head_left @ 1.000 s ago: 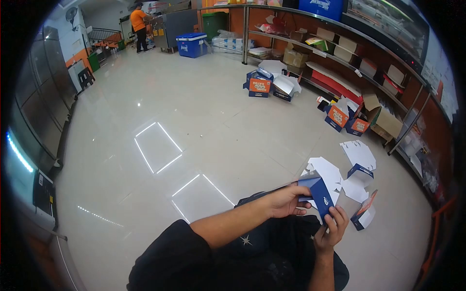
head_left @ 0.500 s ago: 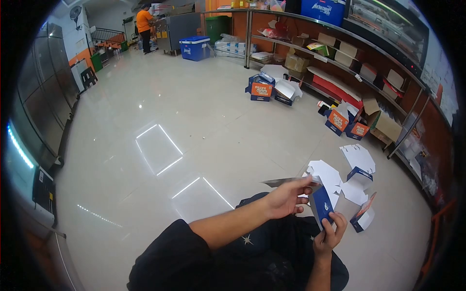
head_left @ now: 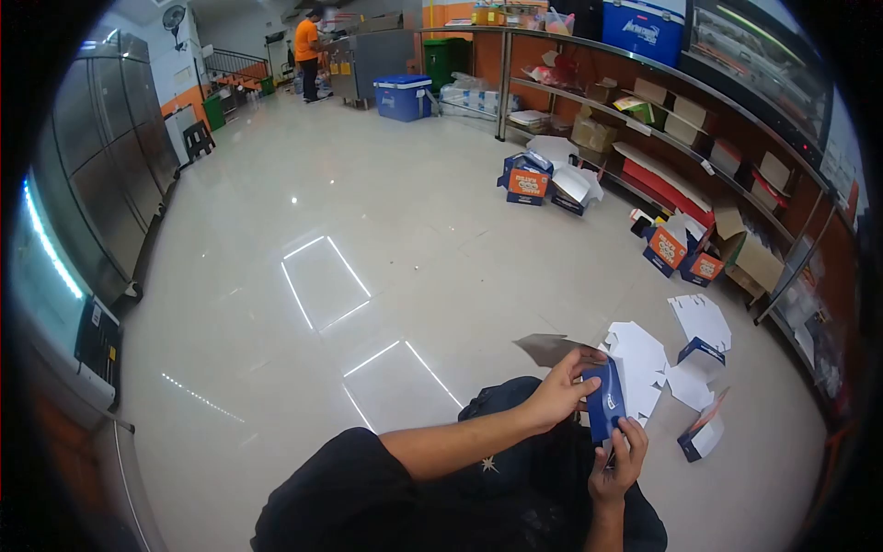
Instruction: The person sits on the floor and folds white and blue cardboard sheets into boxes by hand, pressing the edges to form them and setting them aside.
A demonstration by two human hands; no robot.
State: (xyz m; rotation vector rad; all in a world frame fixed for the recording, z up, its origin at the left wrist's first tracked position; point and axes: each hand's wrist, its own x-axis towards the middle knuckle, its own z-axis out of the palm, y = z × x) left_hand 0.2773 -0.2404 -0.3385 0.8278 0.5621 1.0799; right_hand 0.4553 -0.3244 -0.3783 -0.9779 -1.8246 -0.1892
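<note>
A partly folded cardboard box (head_left: pixel 604 409) with a dark blue side panel and white inner flaps is held above my lap. My left hand (head_left: pixel 557 394) grips its upper left edge, thumb pressed on the blue panel and fingers behind a flap. My right hand (head_left: pixel 620 467) holds the lower end, fingertips against the blue side and thumb beneath. A greyish flap sticks out to the left beyond my left hand. Just right of the box, an opened-out carton (head_left: pixel 699 373), white inside with blue and orange outside, lies on the floor.
Folded blue-and-orange boxes (head_left: pixel 527 184) stand on the floor ahead, with more boxes (head_left: pixel 666 248) beside the metal shelving (head_left: pixel 635 124). A blue cooler (head_left: pixel 402 98) sits farther back. A person in an orange shirt (head_left: pixel 306 41) stands at the far end. Steel cabinets (head_left: pixel 101 138) line the left.
My left thumb has come down onto the blue panel, where the fingers were more spread before. The right hand keeps its hold low on the box. The whole view has shifted slightly.
</note>
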